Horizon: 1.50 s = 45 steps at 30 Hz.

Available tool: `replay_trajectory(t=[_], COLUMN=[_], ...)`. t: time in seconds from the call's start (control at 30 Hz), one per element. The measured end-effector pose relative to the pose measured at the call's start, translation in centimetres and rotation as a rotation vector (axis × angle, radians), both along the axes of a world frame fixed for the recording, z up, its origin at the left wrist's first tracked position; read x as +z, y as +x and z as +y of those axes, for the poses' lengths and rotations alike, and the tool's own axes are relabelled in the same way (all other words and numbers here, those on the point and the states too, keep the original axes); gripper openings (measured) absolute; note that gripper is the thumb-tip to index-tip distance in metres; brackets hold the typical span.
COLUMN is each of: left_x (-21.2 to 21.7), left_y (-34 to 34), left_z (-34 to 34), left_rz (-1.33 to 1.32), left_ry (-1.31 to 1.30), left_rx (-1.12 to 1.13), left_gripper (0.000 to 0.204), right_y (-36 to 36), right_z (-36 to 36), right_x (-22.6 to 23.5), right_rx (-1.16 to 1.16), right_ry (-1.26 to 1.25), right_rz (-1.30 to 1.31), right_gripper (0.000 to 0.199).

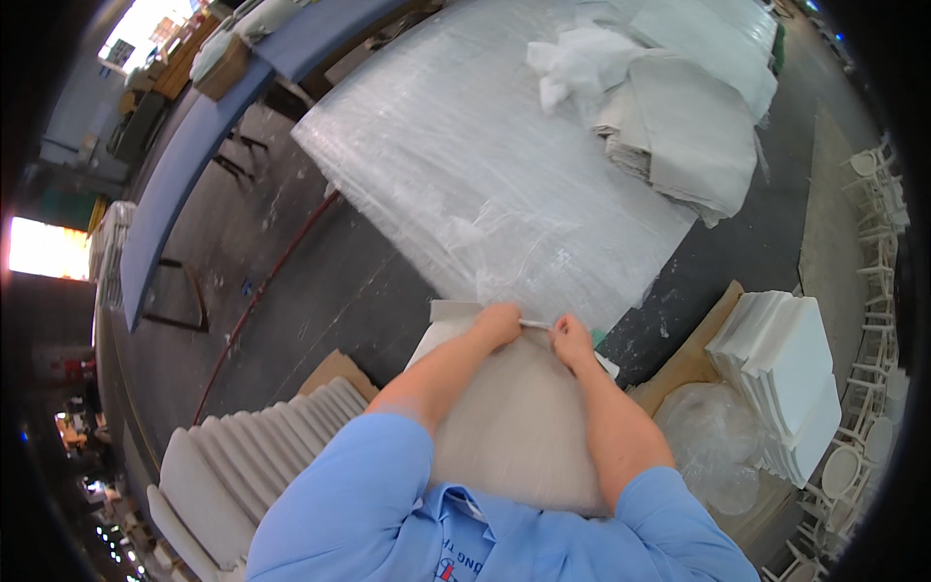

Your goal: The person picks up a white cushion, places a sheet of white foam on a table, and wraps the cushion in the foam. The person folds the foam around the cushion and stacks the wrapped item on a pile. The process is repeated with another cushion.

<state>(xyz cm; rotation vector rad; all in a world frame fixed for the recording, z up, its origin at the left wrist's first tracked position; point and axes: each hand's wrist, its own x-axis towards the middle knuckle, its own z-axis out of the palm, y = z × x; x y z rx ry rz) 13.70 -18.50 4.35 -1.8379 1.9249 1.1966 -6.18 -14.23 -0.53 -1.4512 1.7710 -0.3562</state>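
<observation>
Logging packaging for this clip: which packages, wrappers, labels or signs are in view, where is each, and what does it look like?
Clear plastic sheet: spread over the table ahead, crinkled and shiny.
Clear plastic bag: low right on brown cardboard, crumpled, beside a white stack.
Brown cardboard: flat under that stack.
Shirt print: small, red and blue, bottom edge.
Left hand and right hand pinch a thin white strip.

My forearms cover much of the pale beige fabric cushion cover [514, 427], and its near edge is lost behind my blue shirt [369, 504]. I can't tell what the thin white strip [535, 324] between my fingers is; it's too small. The row of grey padded seat panels [242, 466] runs off the lower edge. Far-left background clutter is too blurred to tell.
</observation>
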Motion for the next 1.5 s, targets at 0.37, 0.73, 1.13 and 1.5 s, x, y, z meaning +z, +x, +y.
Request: replay_trajectory(t=[0.37, 0.73, 1.13, 1.5], left_x=[-1.2, -0.5, 1.4, -0.7], left_y=[-0.5, 1.4, 7.9, 7.1], left_z=[2.8, 0.8, 2.3, 2.3], left_rz=[-0.054, -0.006, -0.322, -0.204], left_ry=[-0.214, -0.138, -0.075, -0.262], left_rx=[0.051, -0.040, 0.158, 0.322], left_gripper=[0.021, 0.035, 0.036, 0.035], right_y=[-0.2, -1.1, -3.7, -3.9], right_z=[0.0, -1.0, -0.5, -0.3], right_x=[1.4, 0.6, 3.1, 1.1], right_rx=[-0.224, -0.129, -0.259, -0.394], right_ry=[0.049, 0.000, 0.229, 0.071], right_rz=[0.114, 0.150, 0.318, 0.219], right_gripper=[0.033, 0.031, 0.032, 0.032])
